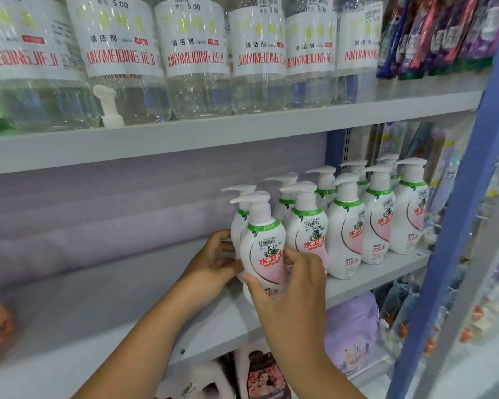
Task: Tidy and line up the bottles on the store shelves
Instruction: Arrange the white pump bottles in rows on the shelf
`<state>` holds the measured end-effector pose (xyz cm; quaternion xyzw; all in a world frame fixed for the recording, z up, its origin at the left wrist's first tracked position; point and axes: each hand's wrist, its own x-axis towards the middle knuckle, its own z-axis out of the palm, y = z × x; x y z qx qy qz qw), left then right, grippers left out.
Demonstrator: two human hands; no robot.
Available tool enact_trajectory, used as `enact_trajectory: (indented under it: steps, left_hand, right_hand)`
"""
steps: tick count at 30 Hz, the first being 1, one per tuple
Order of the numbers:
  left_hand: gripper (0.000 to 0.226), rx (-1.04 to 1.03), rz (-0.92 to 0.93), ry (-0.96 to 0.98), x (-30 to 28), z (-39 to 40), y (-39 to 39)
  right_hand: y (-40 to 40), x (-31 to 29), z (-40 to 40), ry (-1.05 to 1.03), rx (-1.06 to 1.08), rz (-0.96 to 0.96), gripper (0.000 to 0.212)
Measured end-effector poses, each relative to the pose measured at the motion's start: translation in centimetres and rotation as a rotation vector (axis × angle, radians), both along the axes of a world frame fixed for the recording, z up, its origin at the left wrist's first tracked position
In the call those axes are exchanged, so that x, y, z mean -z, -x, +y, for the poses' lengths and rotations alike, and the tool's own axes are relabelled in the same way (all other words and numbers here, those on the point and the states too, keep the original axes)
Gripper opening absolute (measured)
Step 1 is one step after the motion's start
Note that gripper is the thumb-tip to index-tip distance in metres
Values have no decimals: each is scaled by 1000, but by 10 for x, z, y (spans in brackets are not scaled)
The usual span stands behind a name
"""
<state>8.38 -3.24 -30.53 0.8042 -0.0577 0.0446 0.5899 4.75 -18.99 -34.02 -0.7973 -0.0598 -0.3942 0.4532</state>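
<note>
1. Pump bottle (267,251) at the near left end of the front row: right hand (293,286) curls round its lower front, left hand (213,262) pinches its left side.
2. Best turn its label forward and slide it against its right neighbour (307,228).
3. Middle shelf (113,321) is bare leftward.
4. Farther up, clear bottles (196,59) line the upper shelf (213,131).

Reading "JUNYIMEIQINGJIEJI" in red and "清洁剂" on the white labels of the clear bottles (196,61) up top, with "5.00" price stickers (193,6). Showing "水卫士 seaways" in red and a "10.00" sticker on the front pump bottle (264,249); "内衣净" on neighbouring pump bottles (378,223).
</note>
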Motion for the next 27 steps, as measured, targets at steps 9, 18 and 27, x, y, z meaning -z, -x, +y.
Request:
enact_trajectory:
  steps: [9, 18, 27]
  left_hand:
    - [29, -92, 5, -1, 2, 1, 9]
    - [45, -603, -291, 163, 13, -70, 59]
    - [56, -884, -295, 41, 29, -142, 55]
  right_hand:
    - [5, -2, -1, -17, -83, 6, 73]
    - [-31, -26, -173, -205, -152, 32, 46]
    - [-108, 1, -258, -65, -247, 282, 83]
